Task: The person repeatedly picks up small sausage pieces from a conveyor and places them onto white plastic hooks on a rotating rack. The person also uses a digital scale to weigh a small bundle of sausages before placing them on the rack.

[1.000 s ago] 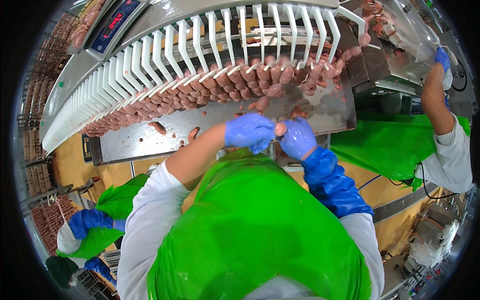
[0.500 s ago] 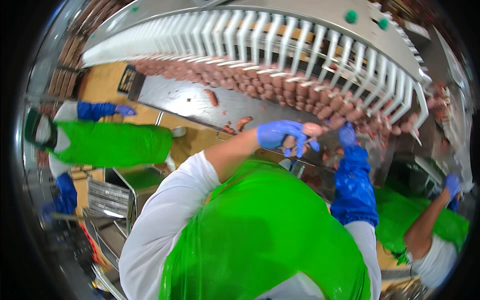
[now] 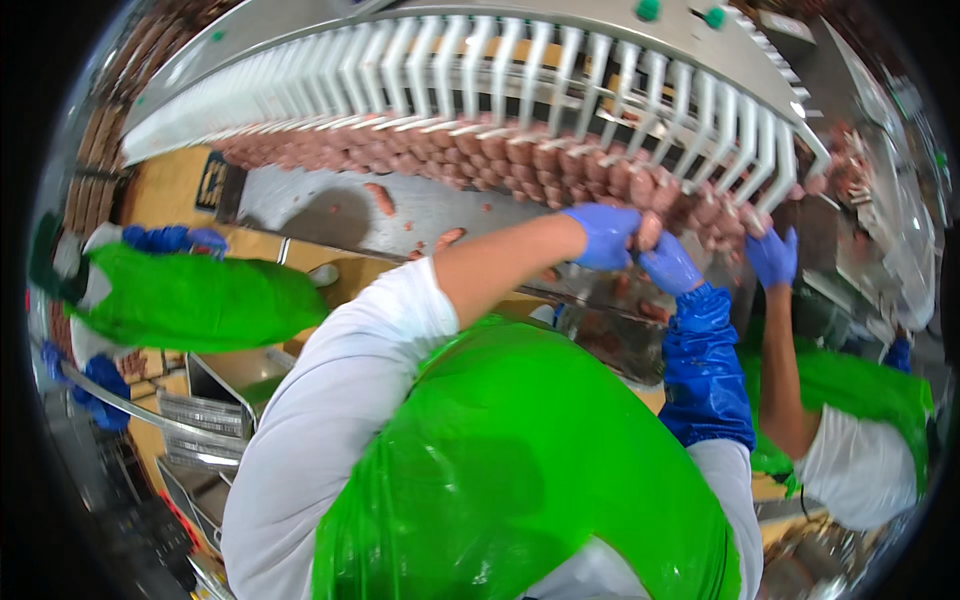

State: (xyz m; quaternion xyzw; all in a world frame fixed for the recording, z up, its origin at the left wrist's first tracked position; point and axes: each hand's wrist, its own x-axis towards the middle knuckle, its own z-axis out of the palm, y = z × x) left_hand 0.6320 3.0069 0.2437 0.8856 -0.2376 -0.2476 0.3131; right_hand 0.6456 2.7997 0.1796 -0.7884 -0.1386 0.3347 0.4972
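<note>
1. Where the two hands are brought together above the metal tray [image 3: 300, 195], one pink sausage link [image 3: 649, 231] is seen between them, just in front of the hanging rows.
2. By the left hand [image 3: 605, 237] (gloved in blue, its forearm bare) the link appears to be gripped, the fingers being curled in.
3. The right hand [image 3: 670, 265] is held just beside the link, likewise gloved, its forearm covered by a blue sleeve [image 3: 705, 360]; whether the link is pinched by its fingertips cannot be told.
4. Beyond the hands, rows of sausages [image 3: 480, 160] are hung closely from a long line of white hooks [image 3: 300, 85].
5. On the tray, a loose sausage piece [image 3: 380, 199] and small scraps are noted.
6. At the right, a co-worker's gloved hand [image 3: 772, 258] is placed near the end of the hooks.
7. At the left, beyond the tray, a second co-worker [image 3: 200, 300] in a green apron is observed.
</note>
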